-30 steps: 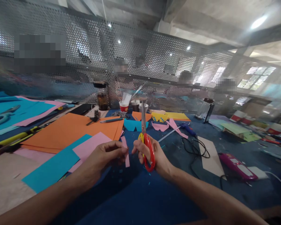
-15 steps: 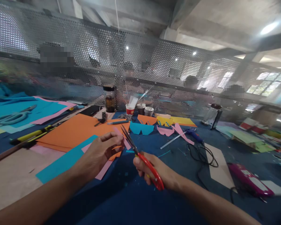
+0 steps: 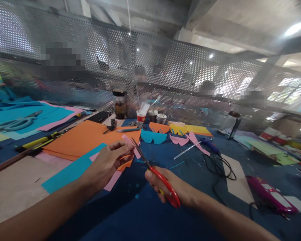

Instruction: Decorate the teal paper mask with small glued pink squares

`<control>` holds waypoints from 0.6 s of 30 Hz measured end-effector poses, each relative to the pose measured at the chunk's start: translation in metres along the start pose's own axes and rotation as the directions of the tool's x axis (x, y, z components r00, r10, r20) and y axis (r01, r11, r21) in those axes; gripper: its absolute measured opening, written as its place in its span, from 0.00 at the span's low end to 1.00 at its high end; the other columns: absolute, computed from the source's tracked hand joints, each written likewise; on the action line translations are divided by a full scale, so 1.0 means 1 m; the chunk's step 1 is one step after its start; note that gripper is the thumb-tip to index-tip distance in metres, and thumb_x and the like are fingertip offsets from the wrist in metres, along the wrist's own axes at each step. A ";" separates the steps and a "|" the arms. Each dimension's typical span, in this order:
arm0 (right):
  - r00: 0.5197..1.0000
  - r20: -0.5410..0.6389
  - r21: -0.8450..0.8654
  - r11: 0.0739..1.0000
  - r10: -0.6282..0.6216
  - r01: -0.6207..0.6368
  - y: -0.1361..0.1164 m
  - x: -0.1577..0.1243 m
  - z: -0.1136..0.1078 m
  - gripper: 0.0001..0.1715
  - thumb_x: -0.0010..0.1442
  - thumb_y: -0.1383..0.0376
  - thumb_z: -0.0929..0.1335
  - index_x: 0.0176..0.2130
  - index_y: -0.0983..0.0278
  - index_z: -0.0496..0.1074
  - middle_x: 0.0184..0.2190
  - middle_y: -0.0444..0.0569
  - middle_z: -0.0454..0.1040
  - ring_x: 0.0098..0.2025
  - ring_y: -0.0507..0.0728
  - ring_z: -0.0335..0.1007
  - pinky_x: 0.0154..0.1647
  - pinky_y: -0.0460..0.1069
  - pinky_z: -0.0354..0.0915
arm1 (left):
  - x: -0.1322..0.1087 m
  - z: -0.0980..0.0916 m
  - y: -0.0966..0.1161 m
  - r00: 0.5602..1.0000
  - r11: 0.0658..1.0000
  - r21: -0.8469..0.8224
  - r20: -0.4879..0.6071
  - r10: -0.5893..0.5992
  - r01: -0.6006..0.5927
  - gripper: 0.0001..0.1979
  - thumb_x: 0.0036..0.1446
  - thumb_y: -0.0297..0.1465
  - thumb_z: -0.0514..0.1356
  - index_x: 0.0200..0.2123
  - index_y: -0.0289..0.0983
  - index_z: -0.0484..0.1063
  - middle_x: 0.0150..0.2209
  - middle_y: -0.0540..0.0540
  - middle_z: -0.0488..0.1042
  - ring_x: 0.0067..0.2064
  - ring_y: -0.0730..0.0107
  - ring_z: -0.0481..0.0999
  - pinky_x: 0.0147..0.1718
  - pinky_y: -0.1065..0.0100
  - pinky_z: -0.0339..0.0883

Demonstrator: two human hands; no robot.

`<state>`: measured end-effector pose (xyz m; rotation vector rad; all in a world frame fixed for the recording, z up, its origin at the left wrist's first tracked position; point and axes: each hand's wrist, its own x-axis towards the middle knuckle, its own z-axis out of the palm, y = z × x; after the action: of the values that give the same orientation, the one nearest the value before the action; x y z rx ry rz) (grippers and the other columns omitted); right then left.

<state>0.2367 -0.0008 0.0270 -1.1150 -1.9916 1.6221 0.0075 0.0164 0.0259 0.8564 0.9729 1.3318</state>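
Observation:
My right hand [image 3: 169, 182] grips red-handled scissors [image 3: 163, 177], their blades pointing up and left. My left hand [image 3: 112, 159] pinches a narrow pink strip of paper [image 3: 136, 151] between thumb and fingers. The scissor tips lie right by the strip; whether the blades touch it I cannot tell. Beneath the left hand lie a blue sheet [image 3: 72, 169] and stacked orange sheets [image 3: 77, 137]. Beyond the hands stand folded cut-outs: a blue piece [image 3: 153, 137], a pink piece [image 3: 178, 139], an orange piece [image 3: 158, 127] and a yellow piece [image 3: 177, 129] with blue dots.
A blue glue gun [image 3: 210, 145] with a looping black cable and a magenta device [image 3: 272, 194] lie on the right. Paper cups [image 3: 141, 116] and a dark-lidded jar [image 3: 119, 105] stand at the back. Grey-blue scissors [image 3: 18, 123] rest at far left. Behind a perforated metal screen [image 3: 170, 67] are people.
The view has shifted slightly, so most things sit a little further right. Both hands keep their holds, with the scissors still beside the pink strip.

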 end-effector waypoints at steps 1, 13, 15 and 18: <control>1.000 0.007 -0.007 1.000 0.008 -0.008 -0.001 0.000 0.000 0.33 0.64 0.36 0.61 0.32 0.62 0.63 0.21 0.39 0.62 0.19 0.48 0.61 0.19 0.43 0.57 | 0.000 -0.001 -0.002 1.000 1.000 0.004 0.002 -0.006 0.006 0.08 0.51 0.35 0.73 0.27 0.38 0.79 0.29 0.51 0.75 0.34 0.71 0.74 0.41 0.71 0.72; 0.999 0.015 -0.055 0.997 0.048 -0.047 -0.003 -0.001 0.001 0.34 0.65 0.35 0.58 0.32 0.62 0.62 0.19 0.38 0.63 0.18 0.48 0.59 0.19 0.43 0.56 | 0.003 -0.004 -0.012 0.997 0.998 0.006 0.033 -0.068 0.068 0.09 0.51 0.35 0.73 0.29 0.37 0.78 0.29 0.53 0.74 0.32 0.73 0.74 0.37 0.70 0.68; 0.999 0.009 -0.048 0.998 0.047 -0.046 -0.002 -0.001 0.002 0.34 0.65 0.35 0.59 0.32 0.62 0.62 0.19 0.38 0.62 0.18 0.48 0.59 0.19 0.43 0.56 | 0.002 -0.003 -0.012 0.997 0.998 0.008 0.033 -0.068 0.068 0.10 0.53 0.36 0.72 0.29 0.38 0.77 0.29 0.53 0.74 0.33 0.73 0.75 0.38 0.70 0.68; 0.999 0.005 -0.028 0.998 0.047 -0.047 0.000 -0.001 0.002 0.33 0.64 0.35 0.60 0.32 0.62 0.61 0.21 0.38 0.63 0.18 0.47 0.60 0.19 0.43 0.56 | 0.001 -0.003 -0.013 0.998 0.998 0.010 0.020 -0.065 0.065 0.10 0.53 0.37 0.72 0.29 0.38 0.77 0.29 0.53 0.74 0.33 0.73 0.76 0.37 0.70 0.67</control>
<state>0.2355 -0.0031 0.0267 -1.1772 -2.0120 1.6274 0.0097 0.0166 0.0131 0.8375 0.9838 1.2620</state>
